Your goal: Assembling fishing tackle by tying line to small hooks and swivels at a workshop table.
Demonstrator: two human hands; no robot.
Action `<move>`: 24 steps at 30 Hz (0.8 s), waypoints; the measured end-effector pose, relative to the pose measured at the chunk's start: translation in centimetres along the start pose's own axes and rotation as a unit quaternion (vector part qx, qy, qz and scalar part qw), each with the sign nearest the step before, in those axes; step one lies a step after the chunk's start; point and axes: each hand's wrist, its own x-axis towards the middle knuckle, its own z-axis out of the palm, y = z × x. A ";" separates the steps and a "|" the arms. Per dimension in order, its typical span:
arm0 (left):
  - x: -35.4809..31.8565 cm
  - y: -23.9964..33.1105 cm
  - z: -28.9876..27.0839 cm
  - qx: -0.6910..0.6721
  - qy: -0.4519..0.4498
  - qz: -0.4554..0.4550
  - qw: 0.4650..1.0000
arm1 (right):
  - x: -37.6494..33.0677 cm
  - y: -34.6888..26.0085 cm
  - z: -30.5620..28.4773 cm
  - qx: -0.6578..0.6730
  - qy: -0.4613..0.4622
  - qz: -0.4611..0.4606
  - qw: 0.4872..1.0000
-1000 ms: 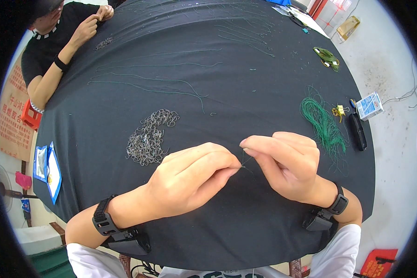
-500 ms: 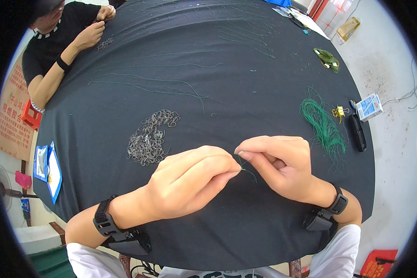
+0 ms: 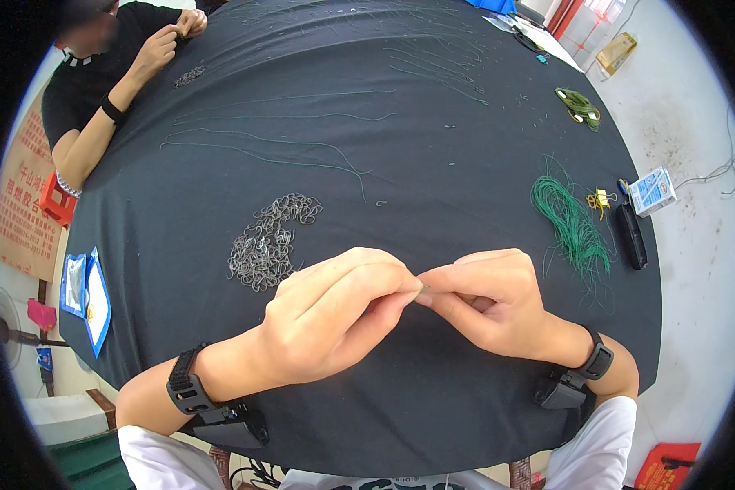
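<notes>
My left hand (image 3: 335, 318) and my right hand (image 3: 494, 302) meet fingertip to fingertip above the near middle of the table. Each pinches thumb against forefinger on a green line, of which only a tiny bit shows between the tips. Whether a hook is in the pinch as well, the fingers hide. Beyond my left hand lies a heap of small metal fish hooks (image 3: 261, 257), with a single loose hook (image 3: 380, 202) apart from it. A tangled hank of green line (image 3: 576, 220) lies to the right of my right hand.
Cut green lines (image 3: 278, 149) stretch across the black tablecloth (image 3: 457, 188). At right are a yellow binder clip (image 3: 602, 198), a black case (image 3: 630, 237), a small box (image 3: 652, 191) and an olive cord bundle (image 3: 577, 109). Blue-white packets (image 3: 96, 306) lie left. A co-worker's hands (image 3: 171, 37) work far left.
My right fingertips have come down and left to meet my left ones, which rose slightly. The line's loose tail, visible before below the fingers, is now hidden.
</notes>
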 end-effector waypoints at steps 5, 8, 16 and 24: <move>-0.1 0.1 0.0 0.010 -0.002 -0.007 1.000 | 0.0 -0.3 0.1 -0.044 -0.006 -0.056 0.997; -0.1 0.0 0.0 0.014 -0.004 -0.004 1.000 | -0.2 -0.4 0.2 -0.058 -0.010 -0.073 0.996; -0.2 -0.1 0.3 0.026 -0.008 -0.010 1.000 | -0.1 -1.6 -0.3 -0.176 0.042 -0.185 0.966; -0.6 -0.4 0.4 0.002 -0.025 0.028 0.999 | 0.2 -1.0 -0.9 -0.217 0.087 -0.183 0.955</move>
